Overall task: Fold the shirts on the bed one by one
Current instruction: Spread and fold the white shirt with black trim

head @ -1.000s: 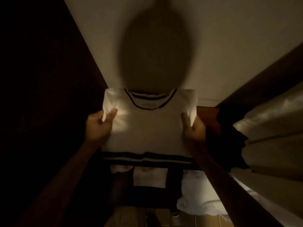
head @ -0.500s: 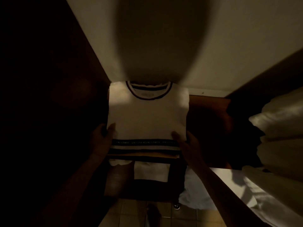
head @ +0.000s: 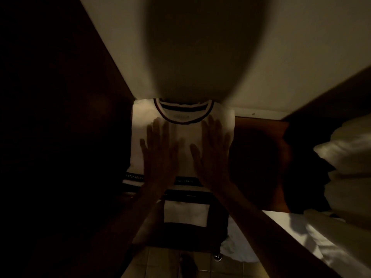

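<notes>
Both hands lie flat with fingers spread, no grip on anything: the left hand point(head: 158, 155) and right hand point(head: 210, 155) press down on the folded white shirt point(head: 182, 135), which rests on a dark stack by the wall, collar away from the person. Half a second ago they were pinching its lower edges to set it down. Judging by that, this shirt is finished; the white bed point(head: 301, 233) at lower right likely holds the next one.

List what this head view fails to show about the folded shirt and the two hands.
- Folded shirt: surface beneath it hidden by the shirt and darkness.
- Stripe lettering: partly covered by the wrists, too dim to read.
- Left hand, right hand: motion-blurred; pressing or hovering unclear.
</notes>
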Tool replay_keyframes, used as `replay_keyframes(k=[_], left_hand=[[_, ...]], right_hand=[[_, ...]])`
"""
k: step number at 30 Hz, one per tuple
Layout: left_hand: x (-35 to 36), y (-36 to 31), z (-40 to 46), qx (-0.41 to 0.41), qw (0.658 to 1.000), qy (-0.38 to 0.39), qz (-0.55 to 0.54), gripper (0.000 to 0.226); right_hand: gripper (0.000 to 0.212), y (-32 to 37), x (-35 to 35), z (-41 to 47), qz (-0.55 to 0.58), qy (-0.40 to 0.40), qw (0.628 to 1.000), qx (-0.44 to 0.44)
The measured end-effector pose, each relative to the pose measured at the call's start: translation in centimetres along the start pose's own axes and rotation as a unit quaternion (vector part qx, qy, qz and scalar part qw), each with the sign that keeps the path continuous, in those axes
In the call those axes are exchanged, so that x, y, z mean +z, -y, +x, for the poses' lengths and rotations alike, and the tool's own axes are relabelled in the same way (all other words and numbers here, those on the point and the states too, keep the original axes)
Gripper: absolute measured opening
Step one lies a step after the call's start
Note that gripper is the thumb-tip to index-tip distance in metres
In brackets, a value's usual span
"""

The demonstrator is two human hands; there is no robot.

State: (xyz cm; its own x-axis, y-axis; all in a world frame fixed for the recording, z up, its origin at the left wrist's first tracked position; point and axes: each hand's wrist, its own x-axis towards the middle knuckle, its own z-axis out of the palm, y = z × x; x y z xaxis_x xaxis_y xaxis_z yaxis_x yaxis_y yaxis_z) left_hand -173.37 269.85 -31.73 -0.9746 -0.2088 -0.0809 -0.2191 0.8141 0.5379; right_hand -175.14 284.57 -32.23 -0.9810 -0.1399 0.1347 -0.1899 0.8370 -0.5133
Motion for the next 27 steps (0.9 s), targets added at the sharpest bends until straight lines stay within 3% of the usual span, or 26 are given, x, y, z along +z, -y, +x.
replay_keyframes(k=[4,7,20,24,27], left_hand=[[3.9,2.9,0.9,-0.016,0.993,0.024,0.115,0.06],[5.0,4.1,0.9,-0.012,0.991,-0.003,0.133,0.064],[3.2,6.2,5.4,0.018,0.988,0.053,0.146,0.067],[3.0,5.1,4.7,-0.003,0.983,0.08,0.167,0.068],[2.7,5.6,1.5,0.045,0.985,0.07,0.154,0.064]], right_hand=[[0.069,-2.8,4.5,0.2,-0.149,0.119,0.979,-0.069],[0.071,-4.0,5.7,0.0,-0.147,0.106,0.98,-0.077],[0.076,-4.4,5.9,1.4,-0.167,0.102,0.979,-0.061],[0.075,-2.5,5.0,1.3,-0.186,0.143,0.972,0.013],[0.071,-1.6,4.7,-0.3,-0.149,0.161,0.975,0.041]])
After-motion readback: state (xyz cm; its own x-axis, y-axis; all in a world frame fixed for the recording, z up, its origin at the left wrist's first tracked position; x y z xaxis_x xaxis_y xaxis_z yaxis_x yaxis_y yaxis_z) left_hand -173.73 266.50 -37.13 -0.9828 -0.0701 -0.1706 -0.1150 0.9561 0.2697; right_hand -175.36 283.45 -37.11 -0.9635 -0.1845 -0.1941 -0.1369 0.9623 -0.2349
